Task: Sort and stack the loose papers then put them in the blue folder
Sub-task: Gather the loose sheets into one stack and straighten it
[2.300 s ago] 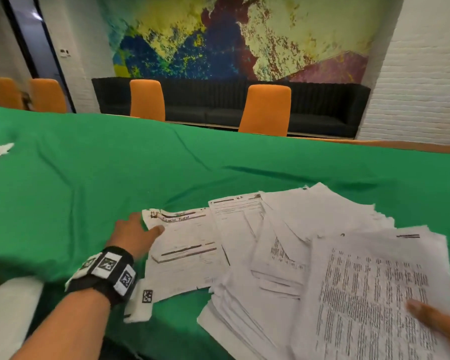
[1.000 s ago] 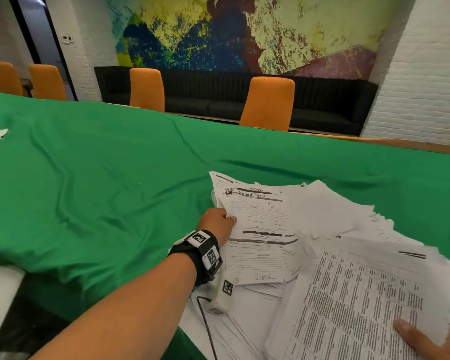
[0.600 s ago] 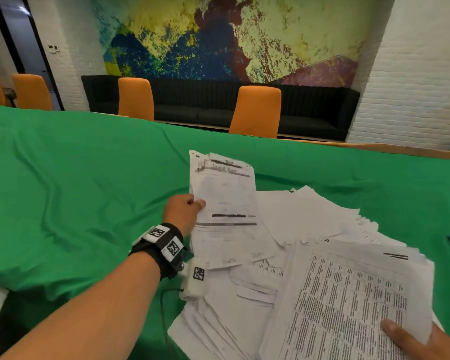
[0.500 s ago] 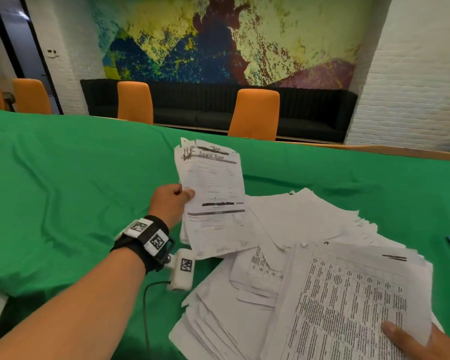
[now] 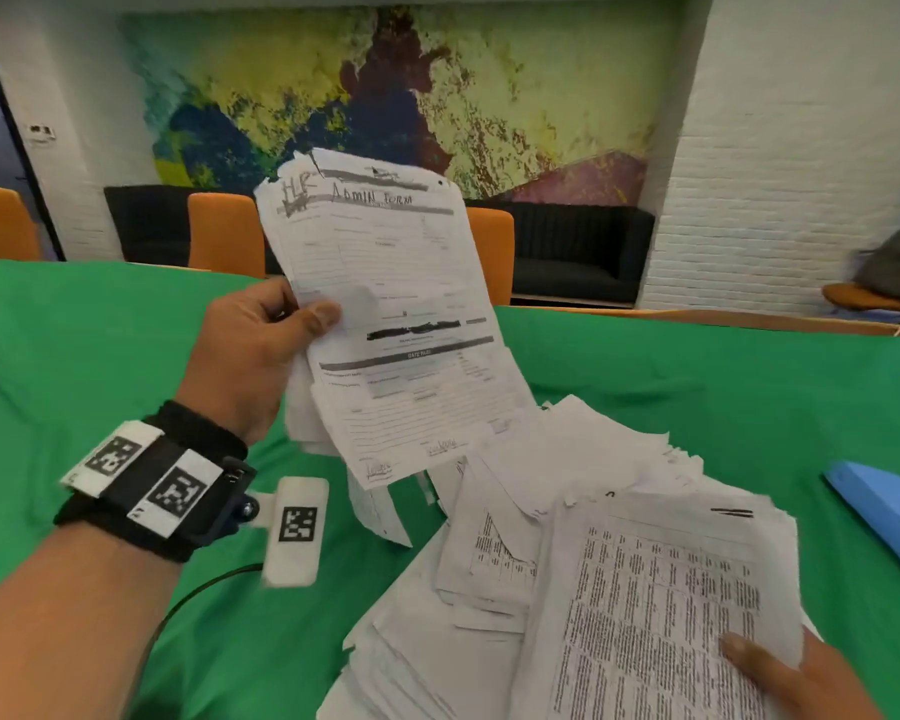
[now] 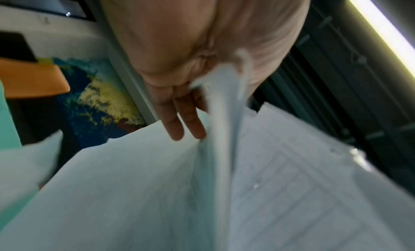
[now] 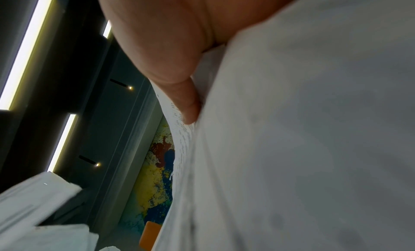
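Head cam: your left hand (image 5: pixel 253 356) pinches forms (image 5: pixel 385 314); right hand (image 5: pixel 796 678) grips stack (image 5: pixel 655 605). Lay forms square atop stack, w/ edges flush, thumb firm.

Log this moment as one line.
left hand: holds white printed forms aloft | right hand: grips dense-text paper stack | flat blue folder: on green tablecloth

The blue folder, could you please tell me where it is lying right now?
In the head view the blue folder lies on the green tablecloth at the far right edge, just right of the spread pile of loose papers and beyond the right hand.
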### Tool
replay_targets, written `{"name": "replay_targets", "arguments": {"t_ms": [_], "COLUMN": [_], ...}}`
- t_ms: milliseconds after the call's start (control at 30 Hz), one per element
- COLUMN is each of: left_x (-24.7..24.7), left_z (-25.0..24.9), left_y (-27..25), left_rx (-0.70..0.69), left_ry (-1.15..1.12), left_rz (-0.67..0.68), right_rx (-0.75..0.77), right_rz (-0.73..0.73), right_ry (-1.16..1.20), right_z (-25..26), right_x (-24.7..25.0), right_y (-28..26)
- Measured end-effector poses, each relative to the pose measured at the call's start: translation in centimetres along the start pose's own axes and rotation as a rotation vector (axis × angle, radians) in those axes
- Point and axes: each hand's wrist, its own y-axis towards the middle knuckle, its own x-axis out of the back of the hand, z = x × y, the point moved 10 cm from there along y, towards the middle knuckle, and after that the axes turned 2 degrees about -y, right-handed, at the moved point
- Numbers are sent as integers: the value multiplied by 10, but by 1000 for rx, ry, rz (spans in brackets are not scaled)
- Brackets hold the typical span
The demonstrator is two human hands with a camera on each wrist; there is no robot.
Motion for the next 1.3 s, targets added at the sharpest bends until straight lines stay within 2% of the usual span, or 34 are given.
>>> {"name": "replay_targets", "arguments": {"t_ms": [100, 167, 267, 367, 433, 500, 600, 700, 833, 967, 1100, 1200, 1300], "left_x": [0, -6, -34, -61, -79, -90, -105, -114, -116, -111, -108, -114, -130], "left_z": [-17, -22, 1, 88, 142, 179, 201, 208, 209, 217, 220, 211, 193], "left_y": [0, -2, -21, -71, -116, -142, -153, -156, -155, -150, -149, -144, -144], "left_rx": [-37, -30, 121, 488, 716, 817, 861, 863, 818, 821, 781, 644, 485], "left_ry": [-190, -364, -556, -435, -302, -210, -148, -25, 65, -35, 33, 100, 100], "left_rz": [-32, 12, 152, 138, 149, 173, 278, 419, 452, 311, 221, 262, 418], "right_rx": [-6, 33, 42, -23, -26, -51, -98, -181, -205, -136, -129, -131, -142], "right_rz": [38, 70, 101, 146, 136, 137, 116, 77, 126, 168, 174, 151, 141], "right_ry": [3, -3, 84, 250, 234, 277, 365, 408, 449, 467, 455, 468, 495], "right_z": [8, 22, 34, 27, 23, 16, 3, -8, -3, 11, 14, 13, 10], "right_x": [1, -1, -6, -19, -24, -29, -30, -26, -32, -38, -39, -37, -36], "right_y": [-3, -5, -5, -2, -1, -2, 2, 6, 1, -6, -8, -9, -10]}}
